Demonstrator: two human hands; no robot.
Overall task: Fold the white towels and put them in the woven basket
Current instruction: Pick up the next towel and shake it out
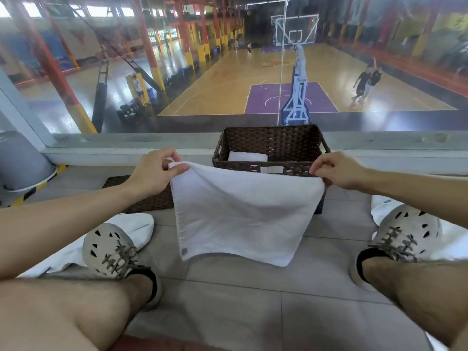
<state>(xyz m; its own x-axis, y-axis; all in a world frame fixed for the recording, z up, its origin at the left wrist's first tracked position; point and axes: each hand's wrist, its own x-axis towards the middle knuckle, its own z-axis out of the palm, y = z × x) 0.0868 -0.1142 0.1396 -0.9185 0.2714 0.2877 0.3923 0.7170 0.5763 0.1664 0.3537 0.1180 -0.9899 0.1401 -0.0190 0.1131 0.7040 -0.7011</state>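
Note:
A white towel (240, 214) hangs spread out in the air in front of me. My left hand (157, 171) pinches its upper left corner and my right hand (336, 171) pinches its upper right corner. Behind the towel stands the dark brown woven basket (271, 140) on the tiled floor, against the window ledge. A folded white towel (247, 156) lies inside the basket at its left side. More white towels lie on the floor, one by my left foot (136, 229) and one by my right foot (382, 209).
A dark woven lid or mat (141, 198) lies flat on the floor left of the basket. A grey padded column base (20, 163) stands at far left. My shoes (109, 249) and legs flank the tiled floor. A glass wall overlooks a basketball court.

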